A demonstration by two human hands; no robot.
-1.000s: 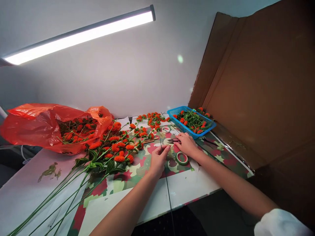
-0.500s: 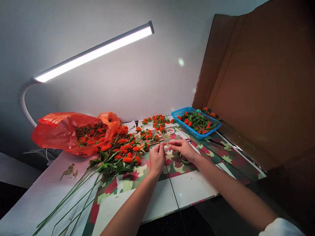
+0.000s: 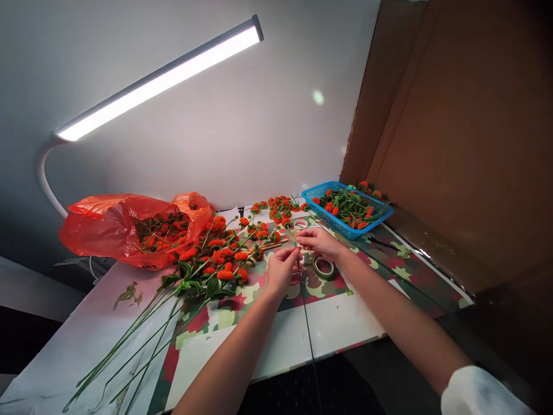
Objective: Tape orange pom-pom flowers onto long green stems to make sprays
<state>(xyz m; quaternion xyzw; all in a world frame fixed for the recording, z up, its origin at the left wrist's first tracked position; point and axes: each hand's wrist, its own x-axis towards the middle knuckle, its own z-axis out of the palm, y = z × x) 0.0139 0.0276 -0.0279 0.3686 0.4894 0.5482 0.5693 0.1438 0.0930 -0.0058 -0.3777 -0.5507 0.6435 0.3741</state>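
My left hand [image 3: 281, 268] pinches a thin dark wire [image 3: 307, 323] near its upper end, and the wire hangs down past the table's front edge. Just above and to the right, my right hand [image 3: 320, 242] has its fingertips pressed together; what lies between them is too small to make out. Below the right hand is a roll of green tape [image 3: 325, 276] on the patterned cover. Orange flowers with long green stems [image 3: 225, 275] lie in a bunch left of my hands, heads toward them. A white tape ring [image 3: 296, 225] sits behind my fingers.
A red plastic bag [image 3: 97, 230] filled with orange flowers stands at the left. Shorter flowers [image 3: 279, 208] lie at the back. A blue basket [image 3: 330, 226] holds more, beside a tall cardboard sheet [image 3: 466, 144]. A lit lamp [image 3: 164, 78] hangs above.
My hands have shifted slightly right and closer together, the right one a little higher. More of the green tape roll shows. The camera view has tilted a little.
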